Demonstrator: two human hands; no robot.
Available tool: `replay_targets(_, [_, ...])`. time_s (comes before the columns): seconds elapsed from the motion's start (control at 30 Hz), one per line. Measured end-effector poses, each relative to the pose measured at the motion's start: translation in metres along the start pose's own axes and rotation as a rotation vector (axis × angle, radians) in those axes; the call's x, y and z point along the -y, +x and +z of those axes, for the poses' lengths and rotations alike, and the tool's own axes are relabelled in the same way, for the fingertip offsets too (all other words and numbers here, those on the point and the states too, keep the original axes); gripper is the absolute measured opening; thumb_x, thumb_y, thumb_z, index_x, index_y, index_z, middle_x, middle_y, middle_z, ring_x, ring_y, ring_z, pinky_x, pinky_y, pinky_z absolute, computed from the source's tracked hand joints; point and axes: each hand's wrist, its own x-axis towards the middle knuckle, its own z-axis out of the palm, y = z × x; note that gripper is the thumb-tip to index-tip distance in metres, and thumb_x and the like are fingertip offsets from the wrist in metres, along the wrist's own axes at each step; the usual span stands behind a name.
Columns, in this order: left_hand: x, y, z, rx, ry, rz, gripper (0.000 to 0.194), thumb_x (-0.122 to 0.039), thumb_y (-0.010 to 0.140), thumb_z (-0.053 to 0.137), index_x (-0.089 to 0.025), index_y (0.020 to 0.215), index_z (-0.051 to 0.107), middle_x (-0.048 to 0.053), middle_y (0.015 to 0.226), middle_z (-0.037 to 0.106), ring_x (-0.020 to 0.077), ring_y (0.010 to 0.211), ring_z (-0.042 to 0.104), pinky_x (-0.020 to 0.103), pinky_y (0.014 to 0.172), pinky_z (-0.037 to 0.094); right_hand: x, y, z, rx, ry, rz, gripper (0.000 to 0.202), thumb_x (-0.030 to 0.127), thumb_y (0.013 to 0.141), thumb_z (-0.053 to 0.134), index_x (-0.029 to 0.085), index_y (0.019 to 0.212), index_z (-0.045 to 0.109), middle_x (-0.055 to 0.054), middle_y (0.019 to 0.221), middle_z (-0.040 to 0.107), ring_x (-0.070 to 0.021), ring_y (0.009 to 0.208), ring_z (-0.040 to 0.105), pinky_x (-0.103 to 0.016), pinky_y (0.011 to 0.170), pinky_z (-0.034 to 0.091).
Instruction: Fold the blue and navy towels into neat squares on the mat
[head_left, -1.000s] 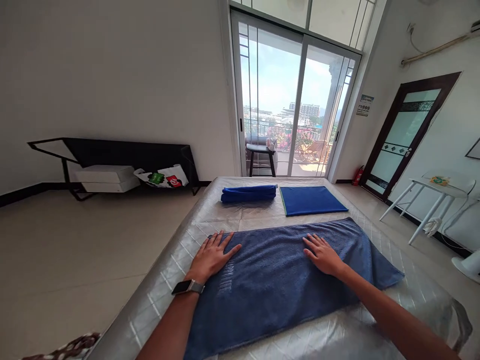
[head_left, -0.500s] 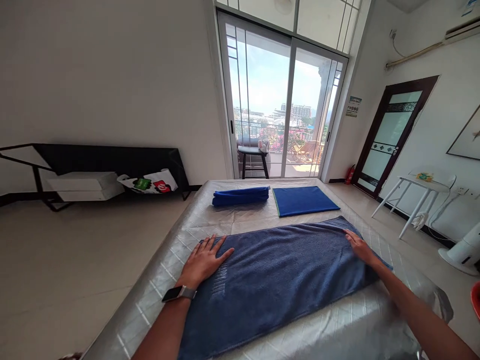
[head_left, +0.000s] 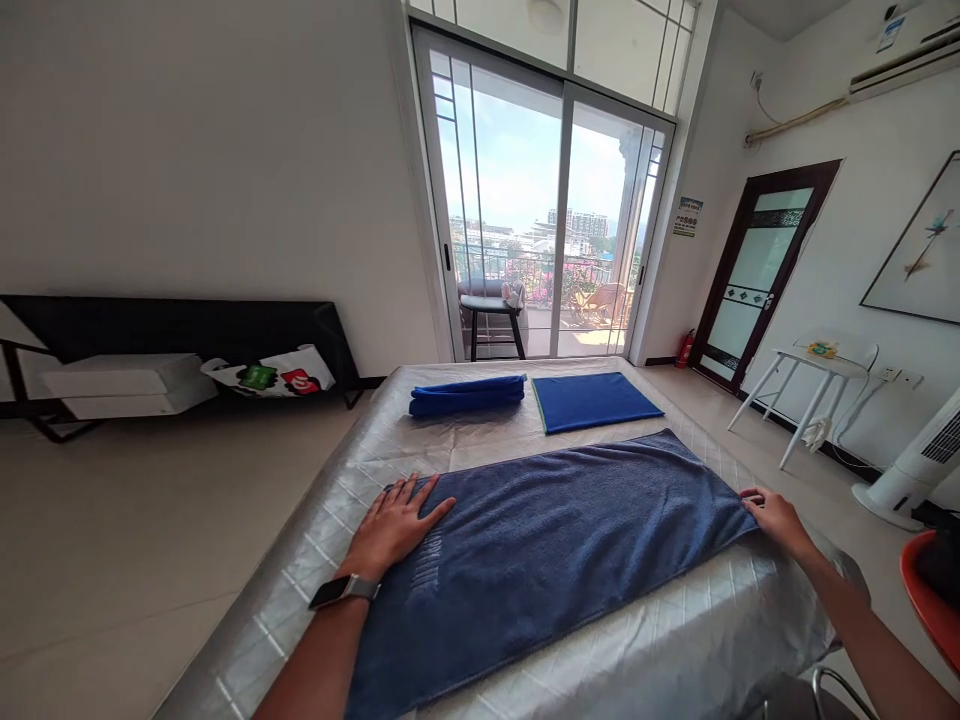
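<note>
A dark blue-grey towel [head_left: 555, 540] lies spread across a silver quilted bed cover [head_left: 637, 640], with some ripples in its right half. My left hand [head_left: 397, 520] rests flat on the towel's far left part, fingers spread, beside pale stitched lettering. At the towel's right end, my right hand [head_left: 772, 518] pinches the near right corner between thumb and fingers. Beyond the towel lie a folded bright blue cloth [head_left: 466, 396] on the left and a flat blue cloth with a green edge [head_left: 596, 402] on the right.
A black stool [head_left: 491, 305] stands by the sliding glass door [head_left: 562, 220]. To the right are a small white table [head_left: 821, 360], a white fan-like appliance [head_left: 922, 460] and a red chair or tub [head_left: 934, 590]. A black low frame [head_left: 172, 325] holds white boxes and a bag.
My right hand has moved right and nearer along the towel's end, from lying on its surface to gripping the corner. My left hand stays on the towel. The view has turned slightly right.
</note>
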Motion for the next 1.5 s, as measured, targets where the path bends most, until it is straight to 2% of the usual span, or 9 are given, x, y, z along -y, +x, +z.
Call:
replay_targets(0.13, [-0.004, -0.002, -0.007, 0.042, -0.007, -0.028, 0.081, -0.069, 0.093, 0.031, -0.02, 0.158, 0.026, 0.014, 0.165, 0.025, 0.0317, 0.153, 0.02, 0.052, 0.123, 0.017, -0.01, -0.006, -0.002, 0.078, -0.031, -0.036, 0.025, 0.031, 0.082, 0.049, 0.025, 0.084, 0.074, -0.006, 0.084, 0.078, -0.0238, 0.08, 0.073, -0.032, 0.074, 0.056])
replay_targets(0.23, [-0.006, -0.002, -0.008, 0.05, -0.002, -0.032, 0.081, -0.069, 0.093, 0.031, -0.02, 0.158, 0.025, 0.015, 0.165, 0.024, 0.0318, 0.153, 0.019, 0.052, 0.123, 0.016, -0.003, -0.012, 0.001, -0.025, -0.18, -0.149, 0.032, 0.031, 0.087, 0.045, 0.022, 0.098, 0.074, -0.011, 0.102, 0.077, -0.0271, 0.095, 0.071, -0.04, 0.089, 0.054])
replay_targets(0.37, [-0.007, -0.003, -0.009, 0.039, -0.012, -0.03, 0.082, -0.069, 0.093, 0.031, -0.019, 0.158, 0.027, 0.015, 0.165, 0.024, 0.0324, 0.153, 0.02, 0.051, 0.123, 0.017, 0.038, -0.013, 0.012, -0.067, -0.216, -0.369, 0.042, 0.037, 0.095, 0.038, 0.022, 0.121, 0.069, -0.013, 0.126, 0.069, -0.0285, 0.116, 0.064, -0.047, 0.103, 0.048])
replay_targets(0.53, [-0.009, -0.007, -0.014, 0.064, -0.009, -0.037, 0.081, -0.069, 0.094, 0.029, -0.019, 0.158, 0.025, 0.014, 0.165, 0.021, 0.0313, 0.153, 0.017, 0.05, 0.124, 0.015, 0.086, -0.016, 0.043, 0.201, -0.18, -0.63, 0.055, 0.053, 0.1, 0.031, 0.028, 0.143, 0.055, -0.007, 0.153, 0.05, -0.0264, 0.142, 0.043, -0.048, 0.116, 0.036])
replay_targets(0.7, [-0.006, -0.005, -0.01, 0.051, -0.003, -0.028, 0.082, -0.07, 0.093, 0.03, -0.019, 0.157, 0.028, 0.014, 0.165, 0.023, 0.0326, 0.153, 0.02, 0.051, 0.123, 0.016, 0.086, -0.022, 0.065, 0.366, -0.226, -0.561, 0.064, 0.061, 0.101, 0.02, 0.031, 0.156, 0.035, -0.004, 0.162, 0.034, -0.0253, 0.15, 0.027, -0.052, 0.121, 0.026])
replay_targets(0.9, [-0.003, -0.002, -0.005, 0.024, -0.007, -0.039, 0.083, -0.071, 0.092, 0.029, -0.02, 0.157, 0.028, 0.013, 0.165, 0.025, 0.0333, 0.152, 0.021, 0.051, 0.123, 0.018, 0.083, -0.022, 0.059, 0.416, -0.278, -0.535, 0.066, 0.065, 0.1, 0.021, 0.032, 0.157, 0.029, -0.003, 0.165, 0.026, -0.0253, 0.152, 0.021, -0.052, 0.122, 0.022])
replay_targets(1.1, [-0.002, -0.002, -0.005, 0.024, 0.004, -0.025, 0.08, -0.067, 0.093, 0.031, -0.02, 0.158, 0.028, 0.014, 0.164, 0.027, 0.0329, 0.153, 0.02, 0.052, 0.123, 0.017, 0.12, -0.041, 0.057, 0.385, -0.218, -0.629, 0.066, 0.065, 0.1, 0.024, 0.033, 0.158, 0.027, -0.003, 0.164, 0.028, -0.0257, 0.152, 0.019, -0.053, 0.123, 0.02])
replay_targets(1.27, [-0.003, -0.001, -0.005, 0.022, -0.005, -0.04, 0.082, -0.07, 0.093, 0.03, -0.02, 0.157, 0.029, 0.013, 0.164, 0.028, 0.0328, 0.152, 0.02, 0.052, 0.123, 0.017, 0.143, -0.06, 0.067, 0.479, -0.187, -0.663, 0.067, 0.066, 0.1, 0.026, 0.032, 0.158, 0.027, -0.003, 0.164, 0.028, -0.0257, 0.152, 0.019, -0.053, 0.124, 0.017])
replay_targets(1.5, [-0.006, -0.004, -0.01, 0.041, -0.027, -0.049, 0.082, -0.071, 0.093, 0.029, -0.022, 0.158, 0.027, 0.012, 0.166, 0.022, 0.0316, 0.153, 0.019, 0.051, 0.123, 0.017, 0.173, -0.065, 0.059, 0.507, -0.166, -0.727, 0.067, 0.065, 0.101, 0.025, 0.031, 0.158, 0.026, -0.002, 0.165, 0.026, -0.0251, 0.153, 0.017, -0.051, 0.125, 0.015])
